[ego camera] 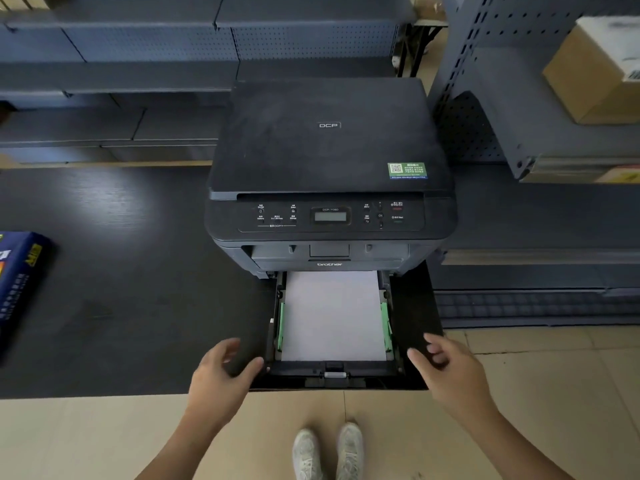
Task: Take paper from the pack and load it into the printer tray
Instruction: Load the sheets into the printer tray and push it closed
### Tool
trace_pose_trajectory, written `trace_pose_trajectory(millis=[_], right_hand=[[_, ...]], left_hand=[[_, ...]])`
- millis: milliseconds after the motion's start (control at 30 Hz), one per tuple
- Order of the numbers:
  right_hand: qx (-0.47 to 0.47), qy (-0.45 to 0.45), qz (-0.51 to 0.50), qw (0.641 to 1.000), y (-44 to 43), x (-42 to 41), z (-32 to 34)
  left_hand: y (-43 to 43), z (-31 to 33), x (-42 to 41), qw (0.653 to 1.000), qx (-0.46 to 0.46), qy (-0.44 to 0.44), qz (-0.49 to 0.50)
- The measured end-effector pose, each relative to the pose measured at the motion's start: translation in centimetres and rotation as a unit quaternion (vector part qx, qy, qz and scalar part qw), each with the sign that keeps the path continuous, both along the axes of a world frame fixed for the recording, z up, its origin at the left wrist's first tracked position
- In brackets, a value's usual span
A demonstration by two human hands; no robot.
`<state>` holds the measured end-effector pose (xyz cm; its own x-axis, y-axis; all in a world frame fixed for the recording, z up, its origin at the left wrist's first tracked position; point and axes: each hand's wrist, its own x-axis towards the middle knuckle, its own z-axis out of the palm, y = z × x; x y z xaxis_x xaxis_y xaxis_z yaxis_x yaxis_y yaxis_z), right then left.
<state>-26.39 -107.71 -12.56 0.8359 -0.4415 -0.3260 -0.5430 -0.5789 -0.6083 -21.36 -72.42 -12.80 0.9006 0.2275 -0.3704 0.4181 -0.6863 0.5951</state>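
A black printer stands on a dark table. Its paper tray is pulled out toward me, and a white stack of paper lies flat in it between green side guides. My left hand hovers at the tray's front left corner with fingers spread and nothing in it. At the front right corner my right hand is also open and holds nothing. The blue paper pack lies at the far left edge of the table, partly cut off.
Grey metal shelving runs behind the table. A perforated shelf unit with a cardboard box stands at the right. My two shoes are on the beige tiled floor below the tray.
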Motion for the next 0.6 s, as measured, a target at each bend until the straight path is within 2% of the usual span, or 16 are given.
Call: trace_pose_trajectory(millis=[133, 233, 300, 367, 600], right_hand=[[0.108, 0.057, 0.001, 0.992, 0.3, -4.4, -0.9], [0.139, 0.029, -0.049, 0.989, 1.2, -5.1, -2.6], [0.143, 0.004, -0.104, 0.984, 1.7, -4.9, -3.5], [0.136, -0.007, -0.129, 0.982, 2.2, -4.9, -4.1], [0.098, -0.044, -0.114, 0.988, 2.4, -4.5, -4.3]], left_hand=[[1.8, -1.4, -4.1, 0.997, -0.054, 0.05, 0.001], [0.9, -2.5, -4.7, 0.989, -0.12, 0.047, 0.07], [0.2, -2.8, -4.2, 0.978, -0.15, 0.038, 0.141], [-0.1, -3.1, -4.1, 0.973, -0.156, 0.04, 0.168], [-0.6, -3.4, -3.9, 0.978, -0.131, 0.039, 0.16]])
